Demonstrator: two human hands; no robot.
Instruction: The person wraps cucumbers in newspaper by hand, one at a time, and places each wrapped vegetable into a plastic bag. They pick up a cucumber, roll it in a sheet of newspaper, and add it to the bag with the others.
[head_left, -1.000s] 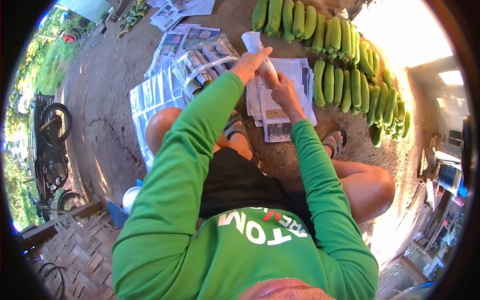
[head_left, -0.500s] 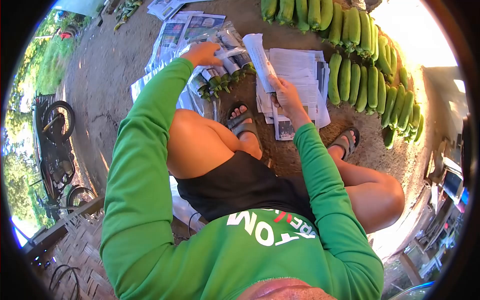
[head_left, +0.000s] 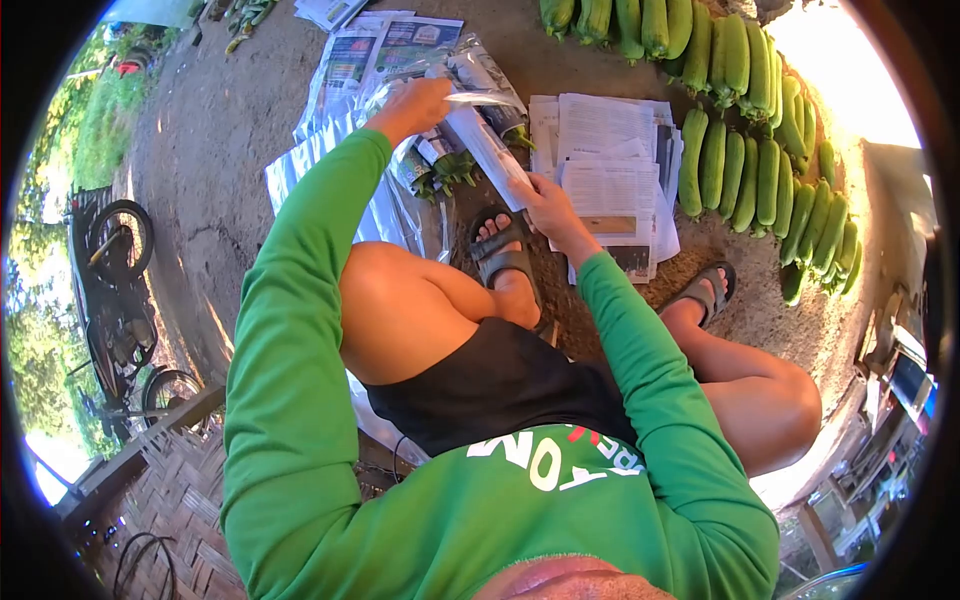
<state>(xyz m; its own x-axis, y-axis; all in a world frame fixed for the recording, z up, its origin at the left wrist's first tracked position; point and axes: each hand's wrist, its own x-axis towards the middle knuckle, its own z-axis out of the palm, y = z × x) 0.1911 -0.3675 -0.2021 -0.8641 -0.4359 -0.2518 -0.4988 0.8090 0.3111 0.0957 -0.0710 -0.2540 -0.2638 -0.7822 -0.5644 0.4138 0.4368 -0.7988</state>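
Note:
My right hand (head_left: pixel 553 208) is closed around the near end of a newspaper-wrapped roll (head_left: pixel 488 155), whose contents are hidden by the paper. The roll's far end lies at the mouth of a clear plastic bag (head_left: pixel 375 195), beside my left hand (head_left: pixel 415 108). My left fingers are closed on the bag's edge, lifting its film. Inside the bag lie several other newspaper-wrapped gourds (head_left: pixel 435 165), with green stem ends poking out toward me. To the right of the roll rests a stack of newspaper sheets (head_left: pixel 610 185) on the ground.
Rows of long green gourds (head_left: pixel 745 185) lie at the right and far right. More newspaper (head_left: pixel 415 40) is spread beyond the bag. My sandalled feet (head_left: pixel 500 250) flank the paper stack. A motorcycle (head_left: pixel 115 310) stands at the left, near a woven bamboo surface (head_left: pixel 190 500).
My right hand has brought the wrapped roll left and tilted it toward the bag. My left hand has moved slightly right and raised the bag's edge around the roll's far end.

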